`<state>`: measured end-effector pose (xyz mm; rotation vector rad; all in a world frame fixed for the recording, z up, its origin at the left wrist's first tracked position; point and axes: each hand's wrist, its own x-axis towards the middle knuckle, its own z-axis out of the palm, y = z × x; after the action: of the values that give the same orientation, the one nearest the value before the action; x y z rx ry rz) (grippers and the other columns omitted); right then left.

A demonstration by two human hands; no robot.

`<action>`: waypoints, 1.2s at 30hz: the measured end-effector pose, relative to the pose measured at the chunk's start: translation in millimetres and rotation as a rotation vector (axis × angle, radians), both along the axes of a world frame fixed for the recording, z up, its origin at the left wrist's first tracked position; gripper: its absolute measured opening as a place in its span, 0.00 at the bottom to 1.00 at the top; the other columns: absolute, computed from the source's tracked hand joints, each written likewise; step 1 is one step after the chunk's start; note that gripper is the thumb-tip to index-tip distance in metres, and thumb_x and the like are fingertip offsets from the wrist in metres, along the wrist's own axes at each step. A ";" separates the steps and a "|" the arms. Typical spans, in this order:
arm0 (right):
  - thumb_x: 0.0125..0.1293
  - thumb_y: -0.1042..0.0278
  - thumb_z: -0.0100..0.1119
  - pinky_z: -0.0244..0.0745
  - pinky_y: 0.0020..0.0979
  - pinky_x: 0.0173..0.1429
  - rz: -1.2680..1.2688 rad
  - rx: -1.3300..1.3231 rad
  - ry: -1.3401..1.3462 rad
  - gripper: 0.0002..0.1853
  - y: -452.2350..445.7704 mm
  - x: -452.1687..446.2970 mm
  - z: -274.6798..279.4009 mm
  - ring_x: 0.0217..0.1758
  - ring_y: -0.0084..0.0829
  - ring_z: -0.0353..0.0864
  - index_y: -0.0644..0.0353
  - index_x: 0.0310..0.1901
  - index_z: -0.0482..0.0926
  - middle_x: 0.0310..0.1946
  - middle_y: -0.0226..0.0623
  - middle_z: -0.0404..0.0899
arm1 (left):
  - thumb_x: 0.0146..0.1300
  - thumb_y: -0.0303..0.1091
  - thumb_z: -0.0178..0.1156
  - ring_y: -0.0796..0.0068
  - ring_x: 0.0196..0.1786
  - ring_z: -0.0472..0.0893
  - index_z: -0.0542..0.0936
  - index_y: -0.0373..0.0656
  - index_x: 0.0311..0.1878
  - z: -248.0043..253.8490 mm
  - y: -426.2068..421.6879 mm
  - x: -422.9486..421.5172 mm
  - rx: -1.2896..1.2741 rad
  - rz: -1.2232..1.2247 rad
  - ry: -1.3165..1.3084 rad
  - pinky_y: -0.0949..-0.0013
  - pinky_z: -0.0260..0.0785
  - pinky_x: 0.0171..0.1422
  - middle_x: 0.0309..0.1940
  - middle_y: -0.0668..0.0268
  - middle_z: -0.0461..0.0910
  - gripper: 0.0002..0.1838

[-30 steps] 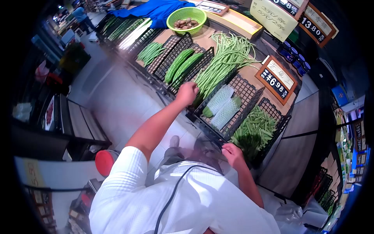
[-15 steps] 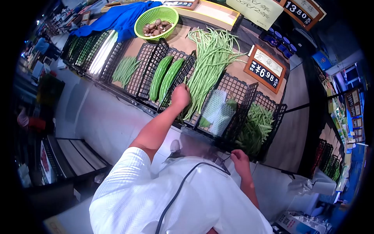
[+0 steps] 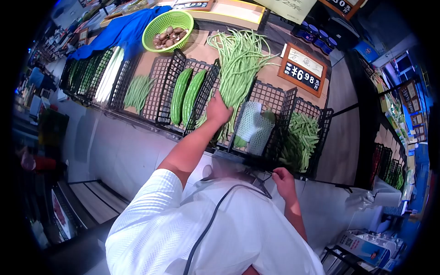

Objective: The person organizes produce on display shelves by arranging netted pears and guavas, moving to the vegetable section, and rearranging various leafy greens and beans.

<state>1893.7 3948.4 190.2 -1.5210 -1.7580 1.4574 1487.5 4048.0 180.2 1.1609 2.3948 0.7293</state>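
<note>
My left hand lies on the lower left part of the long green beans, its fingers curled round some strands. Two bitter gourds rest in a black crate just left of it. To the right, pale gourds in white netting lie in another crate. My right hand is closed near my waist, below the crate of green pods; whatever it may hold is too small to make out.
A green basket of brown mushrooms and a blue cloth are at the upper left. Short beans lie left of the gourds. A framed price sign stands at the right, with blue-lidded jars behind it.
The view has turned, so the stall has shifted left. My left hand has moved from the edge of the long beans onto them. My right hand stays closed near my waist.
</note>
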 end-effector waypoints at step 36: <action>0.65 0.57 0.71 0.78 0.46 0.60 0.139 0.423 -0.653 0.14 152.5 59.0 -13.8 0.52 0.51 0.84 0.57 0.46 0.85 0.45 0.44 0.86 | 0.68 0.30 0.69 0.70 0.48 0.83 0.81 0.35 0.58 29.1 -118.9 68.0 0.323 -0.258 -0.256 0.67 0.76 0.56 0.46 0.59 0.84 0.18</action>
<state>1952.7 4100.9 176.4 -1.7676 -2.3820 0.5804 1555.5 3929.1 209.2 1.3741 1.9207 1.1274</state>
